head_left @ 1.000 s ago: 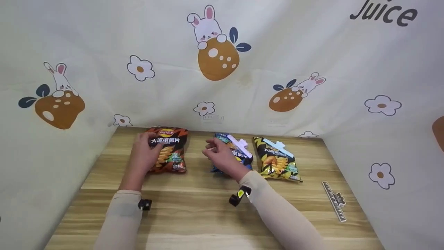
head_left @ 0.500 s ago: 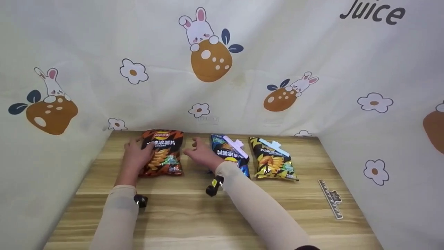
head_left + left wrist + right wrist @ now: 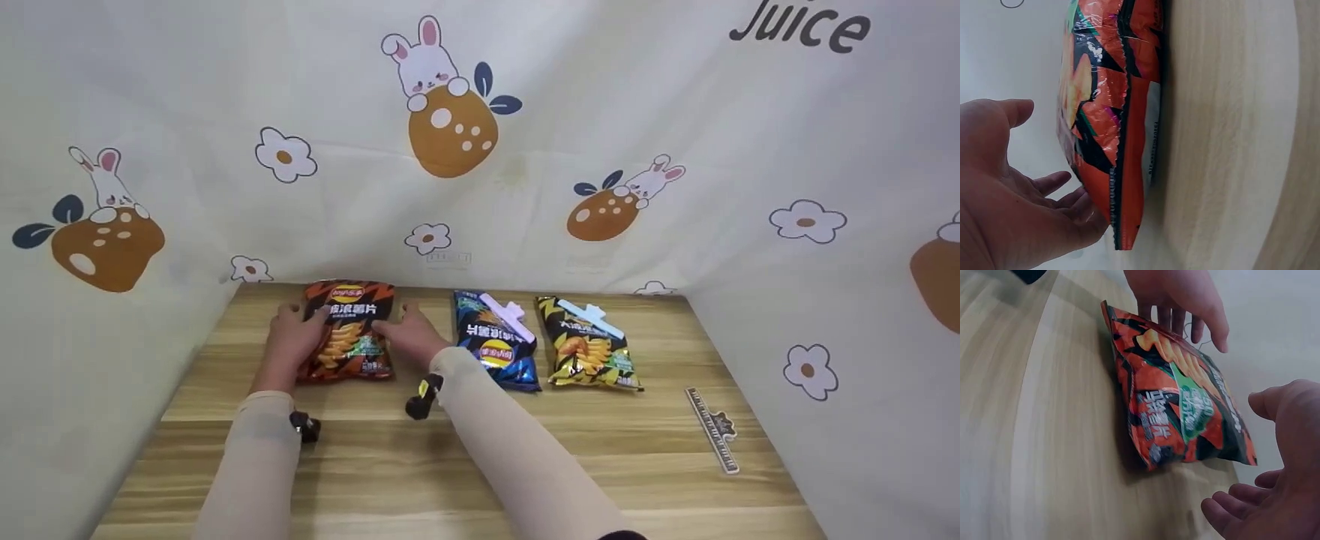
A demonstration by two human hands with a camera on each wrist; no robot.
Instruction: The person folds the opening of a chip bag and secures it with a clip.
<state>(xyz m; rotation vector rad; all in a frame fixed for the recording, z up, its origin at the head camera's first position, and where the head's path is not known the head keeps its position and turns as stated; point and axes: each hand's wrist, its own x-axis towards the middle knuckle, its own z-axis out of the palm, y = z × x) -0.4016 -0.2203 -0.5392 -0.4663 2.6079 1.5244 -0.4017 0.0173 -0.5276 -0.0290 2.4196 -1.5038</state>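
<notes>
A red and black bag of potato chips lies face up at the back left of the wooden table. At its left edge is my left hand; the fingertips reach the bag's side and the thumb stands apart over its front, as the left wrist view shows. My right hand is at the bag's right side, thumb and fingers spread. In the right wrist view a gap shows between that right hand and the bag. No clip shows on this bag.
To the right lie a blue chip bag with a lilac sealing clip and a yellow-black chip bag with a pale blue clip. A ruler-like clip lies at the front right. A printed curtain surrounds the table.
My right hand has moved left, from over the blue chip bag to the right side of the red one. The left hand stays by the red bag. The head view has shifted slightly.
</notes>
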